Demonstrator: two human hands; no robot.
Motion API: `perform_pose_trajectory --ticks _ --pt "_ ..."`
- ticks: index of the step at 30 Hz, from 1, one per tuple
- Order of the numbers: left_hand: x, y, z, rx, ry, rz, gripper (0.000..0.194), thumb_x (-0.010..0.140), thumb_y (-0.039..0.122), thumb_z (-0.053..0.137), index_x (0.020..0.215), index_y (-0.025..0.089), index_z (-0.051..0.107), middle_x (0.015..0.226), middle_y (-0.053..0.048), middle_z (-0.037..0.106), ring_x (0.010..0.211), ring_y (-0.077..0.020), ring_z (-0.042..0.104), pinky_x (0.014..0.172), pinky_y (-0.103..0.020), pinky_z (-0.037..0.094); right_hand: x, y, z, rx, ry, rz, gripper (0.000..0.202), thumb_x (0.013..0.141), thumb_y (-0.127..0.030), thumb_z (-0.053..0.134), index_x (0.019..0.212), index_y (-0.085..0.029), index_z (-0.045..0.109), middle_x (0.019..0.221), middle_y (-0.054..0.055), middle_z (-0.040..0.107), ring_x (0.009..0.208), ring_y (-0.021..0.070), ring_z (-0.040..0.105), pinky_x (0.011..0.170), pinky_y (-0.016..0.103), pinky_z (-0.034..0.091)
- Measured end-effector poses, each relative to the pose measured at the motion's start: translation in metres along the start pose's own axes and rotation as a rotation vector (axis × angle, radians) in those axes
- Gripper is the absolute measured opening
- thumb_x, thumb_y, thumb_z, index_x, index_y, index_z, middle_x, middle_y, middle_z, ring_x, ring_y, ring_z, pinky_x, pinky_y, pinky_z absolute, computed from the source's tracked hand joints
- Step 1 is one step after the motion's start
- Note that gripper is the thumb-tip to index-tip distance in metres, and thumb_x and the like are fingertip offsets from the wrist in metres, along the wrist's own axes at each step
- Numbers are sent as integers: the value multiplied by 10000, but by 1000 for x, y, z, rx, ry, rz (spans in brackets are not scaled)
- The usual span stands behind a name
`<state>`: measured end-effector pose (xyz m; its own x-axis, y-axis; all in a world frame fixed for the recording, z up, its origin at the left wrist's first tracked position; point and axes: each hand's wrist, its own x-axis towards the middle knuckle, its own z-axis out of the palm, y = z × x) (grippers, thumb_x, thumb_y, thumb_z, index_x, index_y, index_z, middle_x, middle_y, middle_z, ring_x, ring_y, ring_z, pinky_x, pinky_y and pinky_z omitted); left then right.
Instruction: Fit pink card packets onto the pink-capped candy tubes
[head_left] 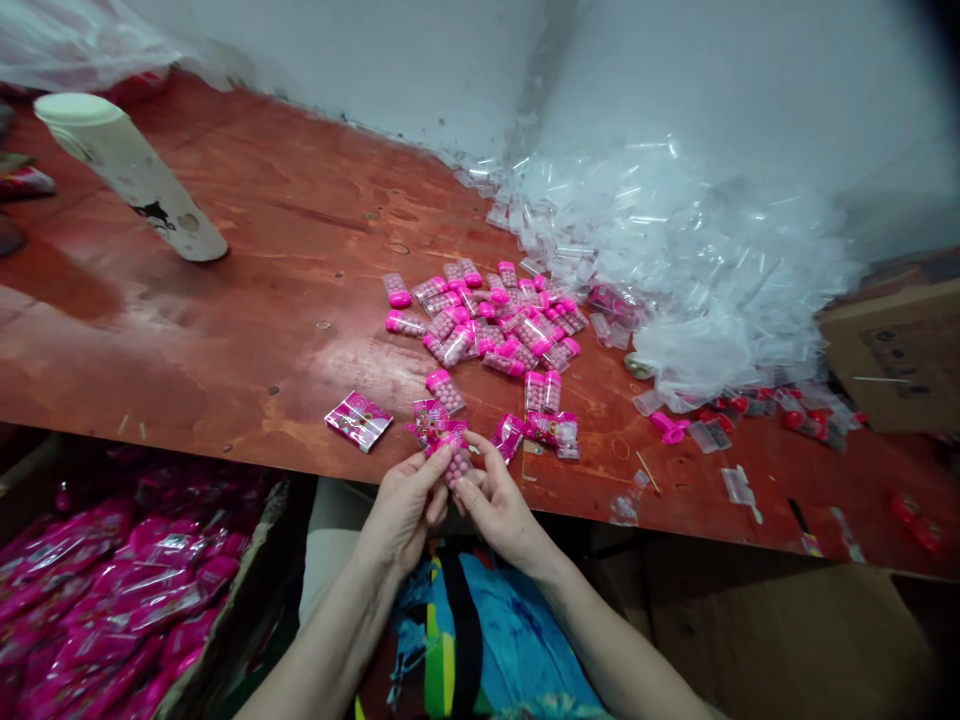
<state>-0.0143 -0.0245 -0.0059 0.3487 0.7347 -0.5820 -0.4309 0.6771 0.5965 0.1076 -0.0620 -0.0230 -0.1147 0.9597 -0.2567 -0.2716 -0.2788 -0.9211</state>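
Observation:
At the table's front edge, my left hand (pixel 401 505) and my right hand (pixel 501 502) are both closed on one small clear candy container (pixel 458 464) filled with pink balls. Its upper end lies against a printed pink wrapper (pixel 431 420); whether the wrapper is around it or behind it, I cannot tell. Just beyond my fingers stands a pink-capped candy container (pixel 445 390), with a pair of others (pixel 542 391) to its right. Printed pink sleeves (pixel 508 437) lie close to my right hand, and a flat pink packet (pixel 358 420) is left of my left hand.
A heap of filled containers (pixel 487 320) covers the table's middle. Behind it, clear empty containers (pixel 675 240) pile against the wall. A white bottle (pixel 142 180) stands at left. Below left is a box of pink-wrapped pieces (pixel 112 590); a cardboard box (pixel 900 350) is at right.

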Motion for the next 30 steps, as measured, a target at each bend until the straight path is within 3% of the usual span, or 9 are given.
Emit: perform_pose_trajectory --ticks 5,10,12,15,18,21,23,27,30 --pt "2 -3 0 -29 -42 -22 335 771 452 713 748 130 622 350 82 378 328 -28 232 378 -173 199 -2 1 -1 -39 37 -27 569 886 -420 602 1373 -283 342 782 -26 552 688 126 560 645 247 445" --pt "-1 5 -10 -13 -208 -53 268 832 382 665 822 114 663 383 65 390 384 -50 304 430 -177 260 -3 -8 -2 92 -65 82 656 895 -445 581 1419 -273 225 638 -86 491 393 55 311 393 171 267" --pt "-2 6 -14 1 -237 -71 279 844 384 647 778 113 661 399 43 423 400 -59 344 441 -184 277 -3 -5 -2 69 -59 65 642 902 -442 573 1419 -273 231 647 -81 509 394 56 342 407 175 305" --pt "0 8 -15 -30 -162 -71 314 846 419 639 718 132 636 382 56 393 370 -51 318 420 -182 259 -6 2 0 -61 -21 -29 580 921 -403 556 1413 -290 271 786 -27 596 610 108 569 623 248 472" --pt "3 9 -12 -72 -56 -25 333 812 430 681 673 138 601 374 78 375 337 -21 221 384 -171 193 -10 6 2 -220 -7 -68 541 942 -373 525 1422 -304 285 923 15 637 771 147 622 741 305 488" --pt "4 7 -8 -73 -60 -11 344 801 422 695 644 142 570 361 78 379 329 -17 207 377 -170 174 -11 4 4 -234 17 -89 532 938 -378 534 1412 -293 309 933 22 630 754 140 602 709 282 476" --pt "4 5 -8 -66 -85 -16 328 812 422 683 670 147 574 349 86 360 326 -23 219 382 -170 189 -9 1 5 -117 5 -56 561 930 -405 544 1414 -280 290 790 -16 588 632 111 543 605 234 442" --pt "4 2 -10 -30 -114 -35 320 820 426 672 709 137 592 371 81 385 338 -25 248 393 -173 203 -3 -2 5 84 -59 79 634 913 -465 548 1425 -268 231 591 -102 444 388 53 269 389 164 234" --pt "3 0 -10 4 -102 -62 358 812 458 669 701 123 605 348 78 362 335 -31 261 388 -179 190 -1 1 4 -7 -7 25 605 911 -435 557 1414 -259 271 630 -80 477 451 69 383 440 175 322"
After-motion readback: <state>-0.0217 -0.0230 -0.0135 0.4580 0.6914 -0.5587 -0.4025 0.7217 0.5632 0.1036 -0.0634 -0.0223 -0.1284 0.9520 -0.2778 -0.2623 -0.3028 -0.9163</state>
